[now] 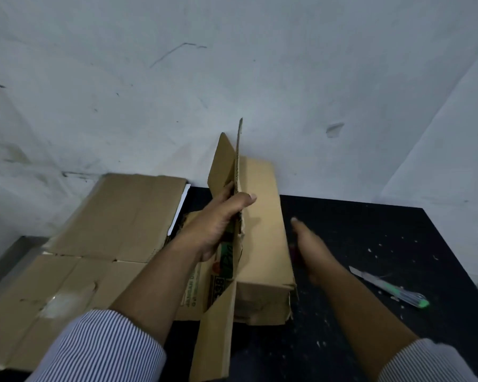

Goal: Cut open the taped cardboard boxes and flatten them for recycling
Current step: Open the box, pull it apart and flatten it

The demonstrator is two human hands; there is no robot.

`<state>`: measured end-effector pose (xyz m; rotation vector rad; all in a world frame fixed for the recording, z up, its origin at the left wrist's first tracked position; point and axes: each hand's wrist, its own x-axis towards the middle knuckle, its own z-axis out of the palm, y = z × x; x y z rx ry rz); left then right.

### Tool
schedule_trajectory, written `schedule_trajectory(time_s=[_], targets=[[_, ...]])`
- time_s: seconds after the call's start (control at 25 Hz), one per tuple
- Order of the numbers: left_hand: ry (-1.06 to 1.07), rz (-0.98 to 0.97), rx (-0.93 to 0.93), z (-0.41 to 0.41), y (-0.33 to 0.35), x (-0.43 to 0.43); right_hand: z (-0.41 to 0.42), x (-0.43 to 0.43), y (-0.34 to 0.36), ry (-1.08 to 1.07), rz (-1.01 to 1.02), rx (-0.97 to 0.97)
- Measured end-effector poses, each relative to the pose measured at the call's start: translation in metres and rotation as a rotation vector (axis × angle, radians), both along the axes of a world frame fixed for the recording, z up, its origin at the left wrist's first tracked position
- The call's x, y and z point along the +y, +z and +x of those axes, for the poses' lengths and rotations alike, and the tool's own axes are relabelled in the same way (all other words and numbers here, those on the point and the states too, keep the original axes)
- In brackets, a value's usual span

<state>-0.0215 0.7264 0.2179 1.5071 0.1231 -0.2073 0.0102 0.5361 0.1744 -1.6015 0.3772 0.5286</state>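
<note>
Item: cardboard box [262, 230], flap [223, 161] upright, gripped by left hand [218, 221]; right hand [309, 249] blurred at 3 o'clock (grasp indeterminate). Advice: fold flap outward along crease, bracing box.

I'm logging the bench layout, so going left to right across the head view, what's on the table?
Flattened cardboard → left hand gripping the raised flap → open box → right hand, blurred, beside the box → green-handled knife.
</note>
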Motion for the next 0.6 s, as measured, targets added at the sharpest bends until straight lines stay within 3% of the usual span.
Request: schedule_trajectory(time_s=[0.08, 0.16, 0.36, 0.6], targets=[[0.031, -0.083, 0.02, -0.002, -0.001, -0.005, -0.016, -0.005, -0.023, 0.009, 0.17, 0.205], [0.058, -0.162, 0.046, -0.005, -0.002, -0.009, -0.022, -0.014, -0.036, -0.107, 0.313, 0.235], [0.114, -0.121, 0.06, 0.002, -0.002, -0.003, -0.016, -0.058, -0.027, -0.282, 0.198, 0.095], [0.102, 0.06, -0.036, 0.011, 0.002, -0.017, -0.022, -0.076, 0.024, -0.266, 0.408, -0.23]])
